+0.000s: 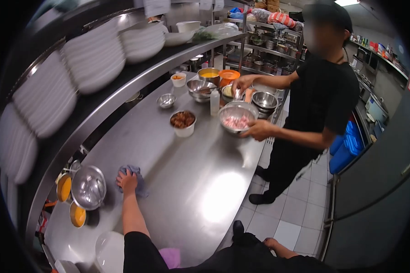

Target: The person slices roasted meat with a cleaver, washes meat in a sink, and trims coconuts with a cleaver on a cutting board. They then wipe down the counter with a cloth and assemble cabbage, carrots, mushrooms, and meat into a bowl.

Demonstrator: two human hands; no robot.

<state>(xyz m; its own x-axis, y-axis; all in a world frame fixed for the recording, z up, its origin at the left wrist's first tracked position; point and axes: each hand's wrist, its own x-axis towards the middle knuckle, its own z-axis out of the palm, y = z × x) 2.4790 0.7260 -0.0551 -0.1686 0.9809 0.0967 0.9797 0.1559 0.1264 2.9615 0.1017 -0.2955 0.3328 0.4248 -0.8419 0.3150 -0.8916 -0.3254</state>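
My left hand (127,180) presses down on a grey-blue cloth (141,185) on the steel table (168,182), its fingers bent over the bunched fabric. Left of it stands a large metal bowl (89,186), beside two metal containers of orange-yellow liquid (65,187). Low down near my body, away from the table, is my right hand (271,244); its fingers are mostly hidden, and no held object shows. A pink cloth (170,257) lies at the near table edge, close to my left sleeve.
Across the table a co-worker (328,86) holds a metal bowl of pink meat pieces (236,121). A white tub of brown chunks (183,123), a squeeze bottle (214,103) and several bowls stand at the far end. A shelf with stacked white plates (93,57) overhangs the left side.
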